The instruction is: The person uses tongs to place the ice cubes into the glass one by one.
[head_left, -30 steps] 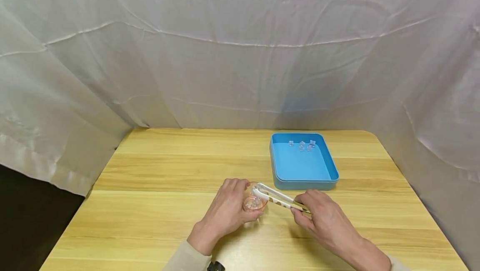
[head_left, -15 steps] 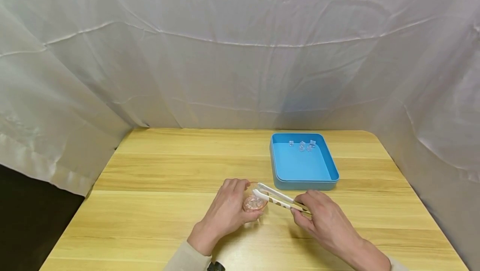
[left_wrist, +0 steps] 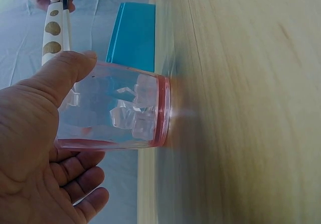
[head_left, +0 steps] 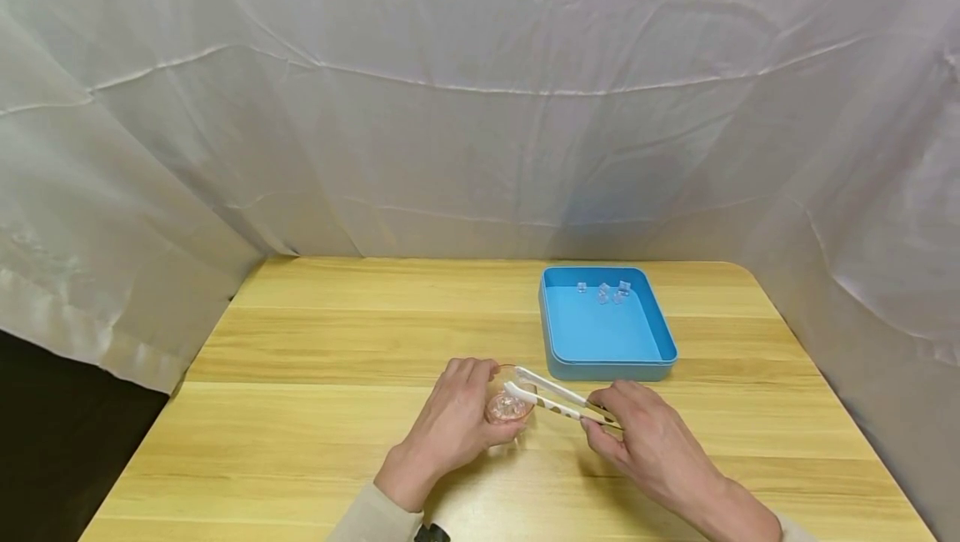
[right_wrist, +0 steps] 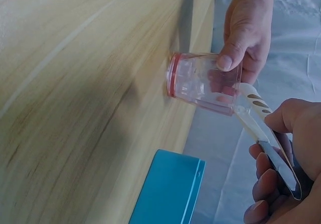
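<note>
The left hand curls its thumb and index finger round a clear cup; in the left wrist view its other fingers sit loosely bent beside the wall; the cup stands between the two hands, against the left palm, close to upright, its red-ringed base down at the counter; clear cubes lie heaped in the bottom, touching one another, too see-through to count surely; the rest of the cup rises above them, and a pale shape shows through the wall near the mouth, though I cannot tell whether it is a cube or a tong tip.

The right hand pinches white tongs between thumb and fingers; they carry brown spots and have metal handles; they slant toward the left hand, their tips at the cup's mouth, with a gap between them in the head view; whether a cube sits there I cannot tell.

Just beyond the right hand is an uncovered blue box; more clear cubes lie in its part farthest from the hands, most clustered, one apart on the left-hand side; a pale cloth hangs past the counter, well beyond both hands.
</note>
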A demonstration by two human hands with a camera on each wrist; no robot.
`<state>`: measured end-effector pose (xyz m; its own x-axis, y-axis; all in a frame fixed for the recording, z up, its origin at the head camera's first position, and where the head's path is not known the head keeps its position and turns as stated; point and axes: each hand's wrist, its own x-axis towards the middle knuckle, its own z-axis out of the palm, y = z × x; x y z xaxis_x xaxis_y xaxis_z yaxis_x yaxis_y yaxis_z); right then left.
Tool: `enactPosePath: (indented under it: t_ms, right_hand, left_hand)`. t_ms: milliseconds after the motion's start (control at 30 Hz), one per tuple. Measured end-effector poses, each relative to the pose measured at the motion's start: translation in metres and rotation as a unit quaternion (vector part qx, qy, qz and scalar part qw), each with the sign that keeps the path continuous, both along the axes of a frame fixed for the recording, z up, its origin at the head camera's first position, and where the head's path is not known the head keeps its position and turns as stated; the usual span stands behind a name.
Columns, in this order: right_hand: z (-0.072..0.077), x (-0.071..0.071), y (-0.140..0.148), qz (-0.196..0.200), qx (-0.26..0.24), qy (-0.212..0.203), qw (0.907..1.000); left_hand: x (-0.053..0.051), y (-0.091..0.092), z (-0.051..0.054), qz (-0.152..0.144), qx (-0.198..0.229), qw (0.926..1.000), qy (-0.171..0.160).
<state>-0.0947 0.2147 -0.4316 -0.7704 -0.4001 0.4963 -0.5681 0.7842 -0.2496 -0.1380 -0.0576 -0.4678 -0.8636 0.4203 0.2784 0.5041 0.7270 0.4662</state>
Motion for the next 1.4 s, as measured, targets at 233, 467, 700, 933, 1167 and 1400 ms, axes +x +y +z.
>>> enactPosePath:
  t_ms: [233,467,700,933,1167,1400]
  right_hand:
    - [0.001,0.0,0.0,0.003,-0.001,0.004,1.0]
    - [0.005,-0.002,0.002,-0.012,-0.002,0.015,0.9998]
    - [0.021,-0.014,0.015,-0.056,-0.016,0.005,0.9983]
    - [0.029,-0.038,0.039,-0.105,-0.006,-0.007,0.9944]
    - [0.028,-0.062,0.064,-0.153,0.015,-0.035,0.9874]
    - [0.023,-0.082,0.076,-0.178,0.053,-0.059,0.9809]
  left_hand:
    - [0.0,0.0,0.0,0.0,-0.001,1.0,0.0]
    - [0.0,0.0,0.001,0.003,0.001,1.0,-0.001]
    - [0.0,0.0,0.0,0.006,0.003,0.9999,-0.013]
    - [-0.001,0.0,0.0,0.005,0.004,0.9998,-0.019]
    - [0.0,0.0,0.001,0.004,-0.003,0.9998,-0.02]
    - [0.0,0.0,0.001,0.003,-0.004,0.9999,-0.016]
